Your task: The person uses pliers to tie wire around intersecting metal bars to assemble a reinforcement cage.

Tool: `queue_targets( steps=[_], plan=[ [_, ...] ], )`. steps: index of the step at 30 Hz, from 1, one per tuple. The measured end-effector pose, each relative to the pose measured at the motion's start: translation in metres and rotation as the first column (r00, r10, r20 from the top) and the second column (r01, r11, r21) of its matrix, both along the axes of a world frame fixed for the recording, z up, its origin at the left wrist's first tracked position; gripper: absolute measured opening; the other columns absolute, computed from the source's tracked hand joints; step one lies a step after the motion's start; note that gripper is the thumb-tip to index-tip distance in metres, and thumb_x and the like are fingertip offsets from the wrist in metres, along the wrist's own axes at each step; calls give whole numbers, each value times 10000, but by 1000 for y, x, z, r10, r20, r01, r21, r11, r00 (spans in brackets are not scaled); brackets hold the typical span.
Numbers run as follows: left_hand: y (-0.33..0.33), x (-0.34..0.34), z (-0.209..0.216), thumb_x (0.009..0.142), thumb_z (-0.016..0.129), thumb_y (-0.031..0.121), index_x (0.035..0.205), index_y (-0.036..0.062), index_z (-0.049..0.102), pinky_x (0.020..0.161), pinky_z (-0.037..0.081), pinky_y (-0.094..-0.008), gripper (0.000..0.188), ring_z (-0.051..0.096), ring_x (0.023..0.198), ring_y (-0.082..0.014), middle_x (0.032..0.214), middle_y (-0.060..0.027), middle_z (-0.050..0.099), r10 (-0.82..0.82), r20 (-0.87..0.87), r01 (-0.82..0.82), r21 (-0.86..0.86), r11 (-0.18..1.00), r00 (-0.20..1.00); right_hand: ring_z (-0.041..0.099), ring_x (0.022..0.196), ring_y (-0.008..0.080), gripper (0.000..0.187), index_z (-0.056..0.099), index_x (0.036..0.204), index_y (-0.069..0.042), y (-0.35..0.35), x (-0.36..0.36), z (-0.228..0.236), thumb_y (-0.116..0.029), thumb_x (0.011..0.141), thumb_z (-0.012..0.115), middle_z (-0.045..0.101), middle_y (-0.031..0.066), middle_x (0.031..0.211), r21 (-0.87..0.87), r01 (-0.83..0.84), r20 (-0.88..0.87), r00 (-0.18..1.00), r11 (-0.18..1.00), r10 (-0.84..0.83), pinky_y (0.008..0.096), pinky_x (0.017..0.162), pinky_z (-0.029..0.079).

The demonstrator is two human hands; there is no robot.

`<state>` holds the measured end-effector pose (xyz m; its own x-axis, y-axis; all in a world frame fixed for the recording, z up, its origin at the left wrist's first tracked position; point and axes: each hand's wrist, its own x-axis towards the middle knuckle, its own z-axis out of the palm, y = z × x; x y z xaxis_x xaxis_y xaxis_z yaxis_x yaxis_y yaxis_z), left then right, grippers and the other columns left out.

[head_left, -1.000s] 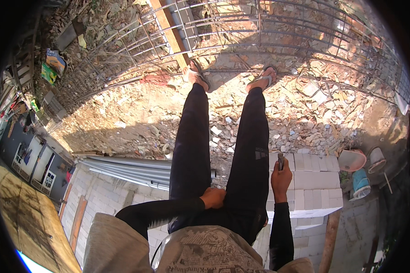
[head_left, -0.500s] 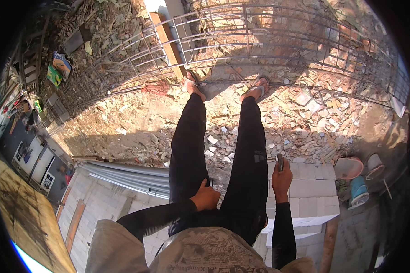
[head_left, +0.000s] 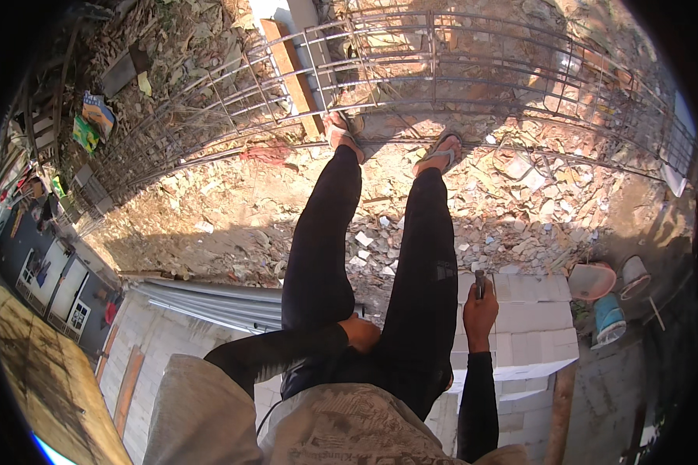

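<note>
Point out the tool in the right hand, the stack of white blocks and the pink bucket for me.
small dark tool (head_left: 479, 284), head view, on the end sticking up above the right hand (head_left: 481, 314).
stack of white blocks (head_left: 535, 325), head view, on its bare top face.
pink bucket (head_left: 591, 281), head view, on its rim.

Rusty metal rebar cage (head_left: 457, 70), rough rubble (head_left: 209, 225)

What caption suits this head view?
Seated on white blocks, right hand gripping a small dark tool, left hand resting on thigh.
</note>
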<state>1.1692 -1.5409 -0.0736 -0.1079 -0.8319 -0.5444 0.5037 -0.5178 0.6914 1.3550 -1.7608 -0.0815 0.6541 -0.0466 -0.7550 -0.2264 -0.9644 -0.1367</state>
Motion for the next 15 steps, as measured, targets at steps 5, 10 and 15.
queue_targets(
  steps=[5,10,15],
  plan=[
    [19,-1,1,816,655,276,1134,107,708,902,406,-588,364,665,1127,-309,1151,-103,715,-32,9,31,8,999,999,695,907,420,261,622,1197,-29,27,-3,-2,-115,951,628,707,235,940,-29,13,-43,999,999,-15,465,754,526],
    [20,-1,1,790,682,283,1136,101,708,899,403,-588,393,668,1115,-297,1136,-95,717,-28,56,28,0,1000,998,692,911,431,275,616,1202,-17,36,1,-4,-111,945,631,706,245,956,-15,-18,-81,997,1000,17,473,757,525],
    [19,13,-8,785,692,310,1186,105,707,934,366,-633,451,648,1156,-285,1178,-121,707,-88,-32,84,-89,992,996,675,842,446,249,612,1163,10,34,4,-9,-134,960,614,688,246,895,19,-65,-25,998,998,66,486,705,505]
  ],
)
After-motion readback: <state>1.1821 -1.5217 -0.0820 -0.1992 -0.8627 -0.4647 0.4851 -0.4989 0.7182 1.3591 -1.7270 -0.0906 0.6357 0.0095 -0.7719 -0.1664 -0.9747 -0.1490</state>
